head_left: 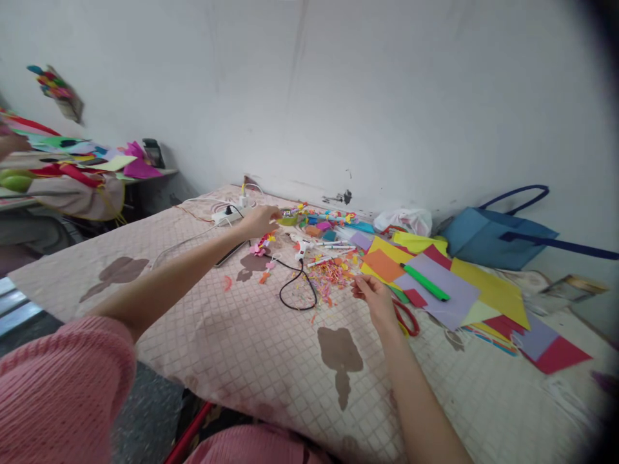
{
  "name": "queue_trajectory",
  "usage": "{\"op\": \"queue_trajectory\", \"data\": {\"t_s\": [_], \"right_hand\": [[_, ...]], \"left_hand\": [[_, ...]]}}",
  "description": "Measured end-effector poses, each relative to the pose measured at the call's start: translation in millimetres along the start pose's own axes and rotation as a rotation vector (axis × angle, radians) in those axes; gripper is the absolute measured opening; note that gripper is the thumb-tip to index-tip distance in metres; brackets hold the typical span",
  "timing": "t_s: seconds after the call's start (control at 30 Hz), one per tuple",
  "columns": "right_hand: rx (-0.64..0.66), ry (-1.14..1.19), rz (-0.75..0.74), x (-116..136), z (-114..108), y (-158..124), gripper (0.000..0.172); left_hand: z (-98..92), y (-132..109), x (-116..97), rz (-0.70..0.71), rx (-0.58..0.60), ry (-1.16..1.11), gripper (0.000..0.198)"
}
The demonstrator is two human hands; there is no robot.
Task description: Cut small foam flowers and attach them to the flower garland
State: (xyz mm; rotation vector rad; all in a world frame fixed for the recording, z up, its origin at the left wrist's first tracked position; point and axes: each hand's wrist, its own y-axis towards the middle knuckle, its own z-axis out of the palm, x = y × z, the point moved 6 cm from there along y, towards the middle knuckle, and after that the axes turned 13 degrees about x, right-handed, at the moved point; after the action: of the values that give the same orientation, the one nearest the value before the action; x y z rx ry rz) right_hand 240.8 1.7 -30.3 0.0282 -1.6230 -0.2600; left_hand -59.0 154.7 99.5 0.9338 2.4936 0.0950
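Observation:
My left hand (261, 220) reaches to the back of the table, beside a green piece (289, 220) and small colourful decorations; its fingers are bent together, and whether they grip anything is too small to tell. My right hand (371, 290) is over the right edge of a pile of paper scraps (331, 272), fingers pinched on something I cannot make out. Between the hands lies a white glue gun (303, 248) with a looped black cord (280, 298). Red-handled scissors (409, 319) are partly hidden behind my right hand.
Coloured foam sheets (435, 283) with a green marker (425, 282) lie at right. Behind them are a blue bag (498, 235) and a white plastic bag (406, 221). A power strip (227, 216) sits at back left. Another person's hand (9, 143) shows at far left.

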Motion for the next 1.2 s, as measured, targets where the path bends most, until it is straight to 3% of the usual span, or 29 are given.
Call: {"op": "queue_trajectory", "data": {"t_s": [0.07, 0.13, 0.2, 0.27, 0.4, 0.57, 0.67, 0.8, 1.03, 1.1, 1.2], "right_hand": [[-0.022, -0.008, -0.012, 3.8, -6.5, -0.8, 0.034], [-0.046, -0.019, -0.022, 7.4, -14.2, -1.9, 0.034], [-0.067, -0.035, -0.029, 10.4, -21.8, -3.1, 0.034], [-0.079, -0.059, -0.028, 12.6, -28.0, -4.1, 0.033], [-0.083, -0.112, -0.014, 14.8, -32.6, -5.1, 0.029], [-0.062, -0.151, -0.007, 17.0, -27.9, -6.1, 0.026], [-0.042, -0.170, -0.009, 19.5, -24.5, -6.7, 0.025], [-0.032, -0.207, -0.026, 24.9, -23.8, -7.6, 0.027], [-0.098, -0.327, -0.062, 30.2, -42.3, -7.9, 0.032], [-0.127, -0.377, -0.067, 30.7, -50.8, -8.1, 0.033], [-0.186, -0.460, -0.079, 31.5, -63.8, -8.7, 0.031]], "left_hand": [[-17.0, -13.4, -16.3, -0.006, -0.106, 0.022, 0.021], [-18.2, -27.8, -38.2, 0.010, -0.164, 0.013, 0.020], [-4.8, -42.2, -64.2, 0.073, -0.229, -0.049, 0.019], [24.4, -54.0, -90.6, 0.143, -0.219, -0.122, 0.020], [107.5, -70.9, -138.2, 0.259, 0.089, -0.182, 0.040], [171.6, -99.6, -180.2, 0.549, 0.437, -0.262, 0.019], [187.4, -113.0, -188.2, 0.628, 0.557, -0.308, 0.020], [194.4, -117.7, -188.9, 0.609, 0.533, -0.304, 0.008], [184.2, -104.2, -169.8, 0.401, 0.333, -0.181, 0.020], [179.7, -101.4, -165.2, 0.410, 0.254, -0.134, 0.022], [177.0, -100.8, -163.2, 0.478, 0.191, -0.100, 0.007]]}}
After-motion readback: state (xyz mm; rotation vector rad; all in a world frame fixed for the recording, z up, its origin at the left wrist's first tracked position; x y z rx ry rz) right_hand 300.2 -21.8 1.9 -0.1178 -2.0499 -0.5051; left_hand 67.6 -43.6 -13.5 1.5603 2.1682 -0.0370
